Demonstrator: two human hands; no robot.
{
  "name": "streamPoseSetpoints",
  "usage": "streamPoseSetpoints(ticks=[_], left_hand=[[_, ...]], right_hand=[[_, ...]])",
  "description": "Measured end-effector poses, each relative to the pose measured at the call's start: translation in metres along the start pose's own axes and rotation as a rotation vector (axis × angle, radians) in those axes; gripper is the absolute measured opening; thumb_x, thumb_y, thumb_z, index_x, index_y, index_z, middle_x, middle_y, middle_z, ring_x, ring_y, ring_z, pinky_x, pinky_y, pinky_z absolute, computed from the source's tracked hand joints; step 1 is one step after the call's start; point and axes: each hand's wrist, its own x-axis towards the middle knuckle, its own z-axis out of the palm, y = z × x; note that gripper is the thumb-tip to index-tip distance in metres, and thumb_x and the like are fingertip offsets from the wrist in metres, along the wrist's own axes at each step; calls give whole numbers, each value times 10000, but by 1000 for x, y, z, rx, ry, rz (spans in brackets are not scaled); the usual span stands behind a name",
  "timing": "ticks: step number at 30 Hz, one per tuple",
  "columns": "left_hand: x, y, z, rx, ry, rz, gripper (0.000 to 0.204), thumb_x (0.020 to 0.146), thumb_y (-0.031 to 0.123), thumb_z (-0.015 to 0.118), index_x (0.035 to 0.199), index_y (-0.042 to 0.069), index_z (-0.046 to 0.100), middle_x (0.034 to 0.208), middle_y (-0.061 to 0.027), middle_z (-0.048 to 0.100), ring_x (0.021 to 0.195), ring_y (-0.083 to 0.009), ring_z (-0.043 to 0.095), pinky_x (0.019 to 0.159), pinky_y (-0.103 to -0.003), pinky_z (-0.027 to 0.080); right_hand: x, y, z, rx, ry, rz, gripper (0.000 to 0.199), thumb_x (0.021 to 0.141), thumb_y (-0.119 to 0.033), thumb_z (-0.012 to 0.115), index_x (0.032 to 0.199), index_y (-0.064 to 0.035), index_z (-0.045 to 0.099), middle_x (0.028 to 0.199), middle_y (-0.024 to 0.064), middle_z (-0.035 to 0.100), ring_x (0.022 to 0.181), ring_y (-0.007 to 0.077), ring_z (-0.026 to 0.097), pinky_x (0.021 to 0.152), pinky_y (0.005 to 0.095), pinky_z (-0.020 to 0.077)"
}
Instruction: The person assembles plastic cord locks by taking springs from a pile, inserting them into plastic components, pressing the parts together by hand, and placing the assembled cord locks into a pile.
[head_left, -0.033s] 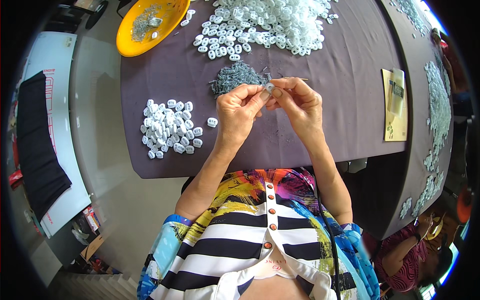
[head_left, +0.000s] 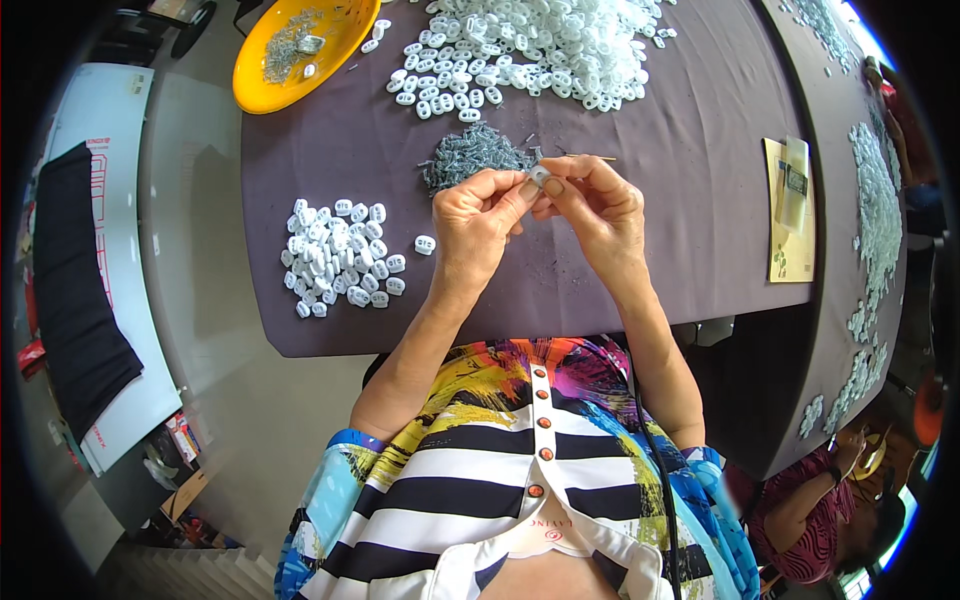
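Above the near-middle of the table my two hands meet fingertip to fingertip. My left hand (head_left: 482, 215) is closed in a pinch on a small white plastic piece (head_left: 539, 175). From the other side my right hand (head_left: 598, 205) pinches the same piece with thumb and forefinger. A thin yellowish stick (head_left: 606, 158) shows behind the right fingers; whether they hold it is hidden. Just beyond my left hand lies a heap of tiny grey coil-like parts (head_left: 470, 152). On the left is a pile of white plastic pieces (head_left: 335, 255), with a single white piece (head_left: 425, 244) apart from it.
A large heap of white two-hole pieces (head_left: 560, 50) covers the far side. An orange plate (head_left: 350, 50) with small metallic parts stands far left. At right lies a tan packet (head_left: 792, 258). Beyond it, another table (head_left: 835, 330) bears more pieces; a person sits lower right.
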Motion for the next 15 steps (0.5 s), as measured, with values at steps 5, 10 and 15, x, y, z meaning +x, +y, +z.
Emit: streamPoseSetpoints(ticks=[5, 10, 15], left_hand=[[1, 2, 0, -24, -11, -53, 111, 799, 126, 662, 844, 27, 681, 636, -1, 613, 472, -10, 445, 410, -156, 323], [-2, 1, 1, -41, -32, -51, 134, 800, 159, 668, 836, 31, 684, 609, 20, 600, 465, 1, 441, 402, -150, 327], [3, 8, -3, 11, -116, -124, 161, 832, 151, 626, 884, 3, 662, 682, -26, 613, 468, -46, 476, 387, -177, 362]], right_hand=[[-2, -1, 3, 4, 7, 10, 248, 840, 52, 541, 1084, 21, 570, 836, 48, 624, 706, 81, 591, 631, 216, 505], [-2, -8, 2, 8, 14, 39, 244, 837, 51, 543, 1076, 20, 577, 817, 30, 617, 685, 64, 571, 614, 199, 480], [-1, -12, -6, -3, -35, 116, 238, 828, 41, 553, 1062, 12, 587, 792, 13, 610, 672, 51, 557, 607, 194, 469]])
